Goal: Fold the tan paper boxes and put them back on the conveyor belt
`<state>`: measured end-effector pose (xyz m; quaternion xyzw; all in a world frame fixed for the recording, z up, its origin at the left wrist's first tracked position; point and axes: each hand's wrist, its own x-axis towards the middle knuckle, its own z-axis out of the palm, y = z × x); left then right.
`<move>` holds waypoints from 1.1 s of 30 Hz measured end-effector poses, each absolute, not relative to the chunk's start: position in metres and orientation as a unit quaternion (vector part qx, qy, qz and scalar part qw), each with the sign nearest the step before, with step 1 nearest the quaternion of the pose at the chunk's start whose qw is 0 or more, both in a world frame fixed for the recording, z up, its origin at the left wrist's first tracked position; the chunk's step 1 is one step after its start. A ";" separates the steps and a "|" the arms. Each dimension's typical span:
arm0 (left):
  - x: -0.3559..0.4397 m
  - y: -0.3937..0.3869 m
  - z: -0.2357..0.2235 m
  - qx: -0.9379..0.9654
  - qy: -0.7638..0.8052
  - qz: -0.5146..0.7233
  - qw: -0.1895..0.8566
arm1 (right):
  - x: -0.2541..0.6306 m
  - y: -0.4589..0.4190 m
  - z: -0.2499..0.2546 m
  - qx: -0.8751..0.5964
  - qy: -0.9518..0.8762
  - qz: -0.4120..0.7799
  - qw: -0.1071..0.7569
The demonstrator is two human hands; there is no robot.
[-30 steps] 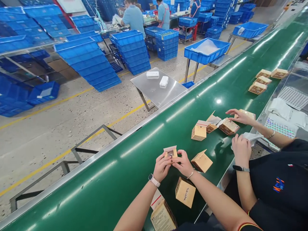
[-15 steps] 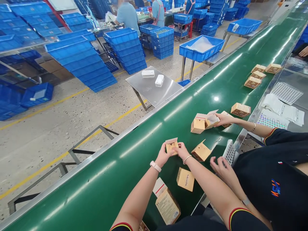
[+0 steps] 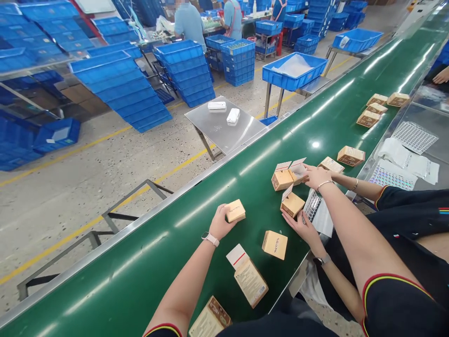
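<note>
My left hand (image 3: 220,223) grips a small closed kraft cardboard box (image 3: 235,210) on the green conveyor belt (image 3: 147,252). My right hand (image 3: 315,177) reaches across to an open-flapped cardboard box (image 3: 283,175), its fingers at the lid and nothing held. A co-worker's hand (image 3: 300,229) is beside another open box (image 3: 292,204). That person's other hand is hidden under my right arm. Closer to me lie a closed box (image 3: 274,245) and a printed box (image 3: 249,281) with a white sleeve.
Several printed boxes (image 3: 368,119) stand further up the belt. Holographic label sheets (image 3: 393,178) and a perforated sheet (image 3: 414,137) lie on the steel bench at right. Beyond the belt's rail stand a steel table (image 3: 219,126) and stacks of blue crates (image 3: 185,72).
My hands have separated. The left has shifted left, and the box in it now looks closed. The right has moved up the belt to the open boxes.
</note>
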<state>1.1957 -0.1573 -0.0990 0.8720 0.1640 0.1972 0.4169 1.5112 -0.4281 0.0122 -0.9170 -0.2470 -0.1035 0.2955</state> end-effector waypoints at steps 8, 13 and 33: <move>1.168 -0.147 -0.082 0.897 0.233 0.203 0.315 | 1.457 -0.387 0.091 -0.910 -0.388 -0.024 0.144; 1.104 -0.130 -0.080 0.878 0.324 0.202 0.289 | 1.368 -0.362 0.153 -0.825 -0.514 -0.109 0.210; 1.048 -0.220 -0.011 0.858 0.199 0.424 0.213 | 1.357 -0.383 0.029 -0.924 -0.342 0.130 0.115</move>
